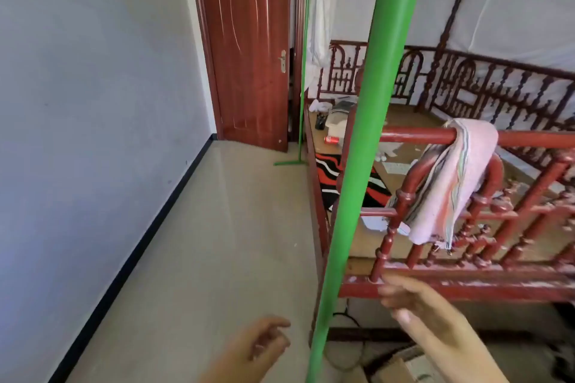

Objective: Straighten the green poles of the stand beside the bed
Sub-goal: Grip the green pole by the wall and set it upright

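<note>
The near green pole (364,140) stands between both hands, touching neither. The left hand (258,348) is loosely curled and empty; the right hand (417,305) is open and empty.

Open room is being left over the tiled floor (199,242) on the left, bounded by the bare wall (77,102) and the closed door (249,50). The middle is being crossed by the near green pole (364,146), leaning from lower left to upper right. Passage on its right is being blocked by the red bed rail (466,258), over which a pink towel (457,180) is being draped. The far edge of the bed is being lined by the thin far green pole (303,71).
</note>
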Available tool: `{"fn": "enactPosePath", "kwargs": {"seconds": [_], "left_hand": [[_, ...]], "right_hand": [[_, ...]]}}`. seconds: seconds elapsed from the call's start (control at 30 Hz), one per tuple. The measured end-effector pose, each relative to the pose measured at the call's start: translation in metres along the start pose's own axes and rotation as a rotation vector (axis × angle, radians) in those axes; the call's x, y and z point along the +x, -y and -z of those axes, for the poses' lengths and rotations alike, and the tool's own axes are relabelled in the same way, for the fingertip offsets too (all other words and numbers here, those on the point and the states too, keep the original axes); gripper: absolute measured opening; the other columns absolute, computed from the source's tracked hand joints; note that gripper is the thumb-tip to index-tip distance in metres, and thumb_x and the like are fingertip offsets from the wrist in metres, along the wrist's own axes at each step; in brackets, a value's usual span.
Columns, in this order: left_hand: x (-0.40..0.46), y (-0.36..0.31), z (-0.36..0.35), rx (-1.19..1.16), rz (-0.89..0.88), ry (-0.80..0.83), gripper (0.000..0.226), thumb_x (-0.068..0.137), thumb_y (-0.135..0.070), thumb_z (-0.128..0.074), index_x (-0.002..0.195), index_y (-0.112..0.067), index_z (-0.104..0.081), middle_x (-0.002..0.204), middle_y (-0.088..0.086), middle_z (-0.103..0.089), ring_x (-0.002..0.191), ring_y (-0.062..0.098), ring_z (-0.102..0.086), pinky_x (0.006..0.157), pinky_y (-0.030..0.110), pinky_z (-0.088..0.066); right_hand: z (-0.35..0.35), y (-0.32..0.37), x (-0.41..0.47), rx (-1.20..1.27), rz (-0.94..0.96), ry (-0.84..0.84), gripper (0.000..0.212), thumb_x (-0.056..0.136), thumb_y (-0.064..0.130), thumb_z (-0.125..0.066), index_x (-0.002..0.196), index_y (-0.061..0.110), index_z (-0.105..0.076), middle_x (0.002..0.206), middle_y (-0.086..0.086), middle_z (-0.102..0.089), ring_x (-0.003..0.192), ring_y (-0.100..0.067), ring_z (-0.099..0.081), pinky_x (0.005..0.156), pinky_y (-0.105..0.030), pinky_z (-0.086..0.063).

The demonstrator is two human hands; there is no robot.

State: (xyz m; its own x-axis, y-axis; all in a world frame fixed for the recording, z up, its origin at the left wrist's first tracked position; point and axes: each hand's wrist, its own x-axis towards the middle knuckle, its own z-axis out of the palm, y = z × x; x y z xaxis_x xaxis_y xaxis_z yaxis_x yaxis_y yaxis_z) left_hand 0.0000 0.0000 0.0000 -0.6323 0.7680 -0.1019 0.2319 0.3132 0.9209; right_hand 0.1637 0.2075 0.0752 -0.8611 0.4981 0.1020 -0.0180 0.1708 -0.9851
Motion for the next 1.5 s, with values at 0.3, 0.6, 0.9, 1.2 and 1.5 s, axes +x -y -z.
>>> {"fn": "enactPosePath", "kwargs": {"seconds": [0.3, 0.6, 0.9, 1.2, 1.5], "left_hand": [[0.058, -0.046, -0.047, 0.088, -0.028, -0.046, 0.028, 0.085, -0.025, -0.056, 0.112, -0.025, -0.049, 0.095, -0.004, -0.056, 0.091, 0.011, -0.055, 0.072, 0.014, -0.041], [0.065, -0.052, -0.067, 0.035, 0.055, -0.023, 0.026, 0.09, -0.022, -0.048, 0.114, -0.014, -0.048, 0.101, -0.003, -0.055, 0.082, 0.002, -0.051, 0.063, 0.008, -0.04], [0.045, -0.029, -0.042, 0.161, 0.168, -0.25, 0.021, 0.091, -0.025, -0.045, 0.106, -0.011, -0.048, 0.097, 0.014, -0.061, 0.084, 0.022, -0.057, 0.068, 0.028, -0.046], [-0.005, 0.007, 0.04, 0.278, 0.269, -0.45, 0.028, 0.089, -0.03, -0.048, 0.101, -0.004, -0.05, 0.095, 0.022, -0.065, 0.087, 0.034, -0.061, 0.081, 0.048, -0.049], [-0.056, 0.059, 0.159, 0.241, 0.34, -0.591, 0.02, 0.089, -0.026, -0.048, 0.093, -0.007, -0.047, 0.094, 0.021, -0.063, 0.085, 0.033, -0.059, 0.08, 0.044, -0.049]], "right_hand": [[-0.021, 0.029, 0.051, -0.194, 0.169, 0.15, 0.052, 0.081, 0.033, -0.059, 0.129, 0.036, -0.039, 0.121, 0.013, -0.055, 0.12, -0.004, -0.049, 0.097, -0.033, -0.047], [-0.031, 0.035, 0.072, -0.195, 0.209, 0.179, 0.045, 0.086, 0.012, -0.053, 0.126, 0.03, -0.045, 0.109, 0.013, -0.063, 0.104, 0.0, -0.058, 0.09, -0.021, -0.051], [-0.074, 0.038, 0.088, -0.12, 0.257, 0.351, 0.045, 0.084, 0.011, -0.056, 0.117, 0.041, -0.047, 0.108, 0.015, -0.062, 0.1, -0.004, -0.061, 0.085, -0.023, -0.052], [-0.18, 0.053, 0.102, -0.048, 0.306, 0.586, 0.04, 0.078, 0.018, -0.06, 0.097, 0.053, -0.052, 0.098, 0.012, -0.064, 0.086, -0.009, -0.062, 0.085, -0.042, -0.055], [-0.329, 0.072, 0.117, -0.057, 0.325, 0.696, 0.03, 0.076, 0.025, -0.06, 0.101, 0.041, -0.053, 0.102, 0.002, -0.062, 0.086, -0.011, -0.062, 0.086, -0.049, -0.053]]}}
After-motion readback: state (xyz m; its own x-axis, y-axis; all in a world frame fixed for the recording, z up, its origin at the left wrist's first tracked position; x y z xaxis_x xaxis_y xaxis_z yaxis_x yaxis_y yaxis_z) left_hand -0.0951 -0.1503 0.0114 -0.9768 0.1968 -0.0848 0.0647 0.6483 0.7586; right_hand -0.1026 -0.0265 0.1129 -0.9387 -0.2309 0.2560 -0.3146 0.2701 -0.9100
